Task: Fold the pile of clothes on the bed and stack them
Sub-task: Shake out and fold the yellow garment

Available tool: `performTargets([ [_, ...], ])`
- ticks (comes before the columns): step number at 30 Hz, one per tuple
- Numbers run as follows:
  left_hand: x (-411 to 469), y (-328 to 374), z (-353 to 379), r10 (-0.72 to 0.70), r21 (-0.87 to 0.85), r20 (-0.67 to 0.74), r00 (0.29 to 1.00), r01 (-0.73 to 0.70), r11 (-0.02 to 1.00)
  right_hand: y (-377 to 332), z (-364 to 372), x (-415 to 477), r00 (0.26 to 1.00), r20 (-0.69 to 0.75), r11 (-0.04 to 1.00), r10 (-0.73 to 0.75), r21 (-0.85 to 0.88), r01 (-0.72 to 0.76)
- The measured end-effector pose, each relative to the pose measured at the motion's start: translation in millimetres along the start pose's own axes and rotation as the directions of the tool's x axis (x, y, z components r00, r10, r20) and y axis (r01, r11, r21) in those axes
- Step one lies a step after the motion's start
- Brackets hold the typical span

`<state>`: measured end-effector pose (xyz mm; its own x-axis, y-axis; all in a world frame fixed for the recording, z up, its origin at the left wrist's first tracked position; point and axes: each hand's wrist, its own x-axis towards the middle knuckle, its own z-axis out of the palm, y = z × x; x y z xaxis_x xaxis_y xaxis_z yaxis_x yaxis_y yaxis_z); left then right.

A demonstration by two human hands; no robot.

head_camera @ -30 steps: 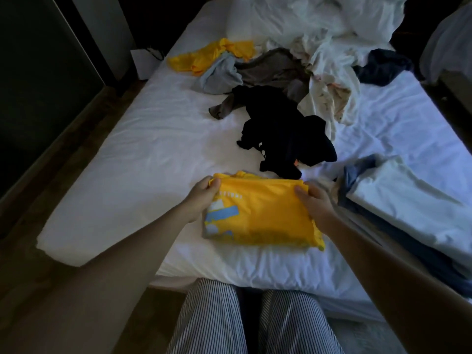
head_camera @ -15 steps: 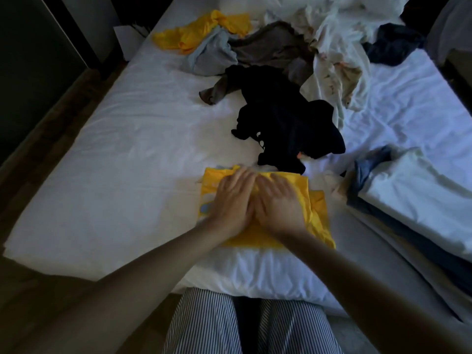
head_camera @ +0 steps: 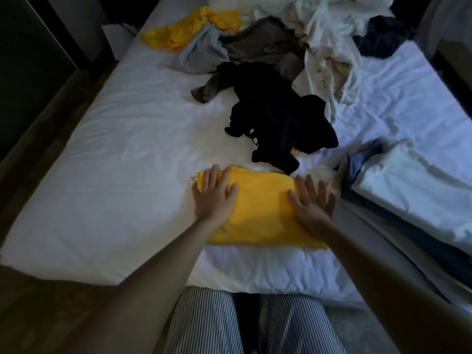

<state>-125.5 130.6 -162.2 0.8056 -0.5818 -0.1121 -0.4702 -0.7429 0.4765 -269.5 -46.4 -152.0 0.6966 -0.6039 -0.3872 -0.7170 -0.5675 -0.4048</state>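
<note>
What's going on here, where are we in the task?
A person is folding laundry on a bed. The left hand and right hand lie flat, fingers straight, on the two ends of a folded yellow garment at the near edge. A folded stack sits to its right. A black garment and a loose pile beyond it are not yet folded.

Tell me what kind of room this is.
Probably a bedroom in a home: a bed with a white sheet, an unfolded pile of clothes on it, and a stack of folded clothes near its right edge.
</note>
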Motion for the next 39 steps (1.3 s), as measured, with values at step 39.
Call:
performTargets([
  [39,-21,125,-106,0.066,-0.712,0.129,0.989,0.046,0.701,39,-129,-77,1.0,-0.019,0.176,0.014,0.984,0.016],
])
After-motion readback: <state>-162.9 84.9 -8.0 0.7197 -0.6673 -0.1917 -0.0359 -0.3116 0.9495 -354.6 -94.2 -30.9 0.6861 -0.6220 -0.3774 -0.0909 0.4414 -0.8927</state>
